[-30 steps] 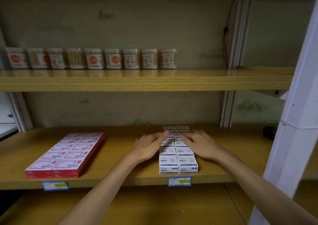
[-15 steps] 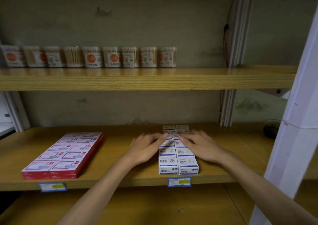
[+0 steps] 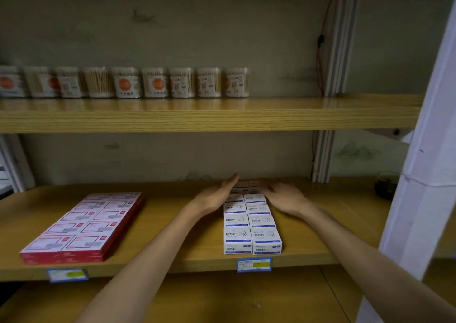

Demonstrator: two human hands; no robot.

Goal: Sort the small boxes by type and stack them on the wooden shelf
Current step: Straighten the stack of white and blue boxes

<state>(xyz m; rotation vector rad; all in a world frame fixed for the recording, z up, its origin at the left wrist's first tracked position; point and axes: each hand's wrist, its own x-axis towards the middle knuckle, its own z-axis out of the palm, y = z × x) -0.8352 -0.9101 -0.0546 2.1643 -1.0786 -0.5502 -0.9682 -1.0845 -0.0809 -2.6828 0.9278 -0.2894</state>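
Observation:
Two rows of small white-and-blue boxes [image 3: 251, 226] run front to back on the middle wooden shelf [image 3: 197, 251]. My left hand [image 3: 217, 194] lies flat against the left side of the rows near the back, fingers straight. My right hand [image 3: 283, 196] rests with spread fingers against the right side and over the rear boxes, hiding some of them. A flat block of red boxes [image 3: 86, 224] sits on the same shelf at the left.
The upper shelf [image 3: 197, 115] carries a row of clear cotton-swab tubs [image 3: 128, 83]. A white upright post [image 3: 419, 174] stands at the right. Blue price labels [image 3: 254, 264] hang on the shelf's front edge. A dark object [image 3: 385, 187] sits at the far right.
Both hands have slid toward the back of the white box rows. The left hand has turned more on edge, its fingertips lifted past the rearmost boxes.

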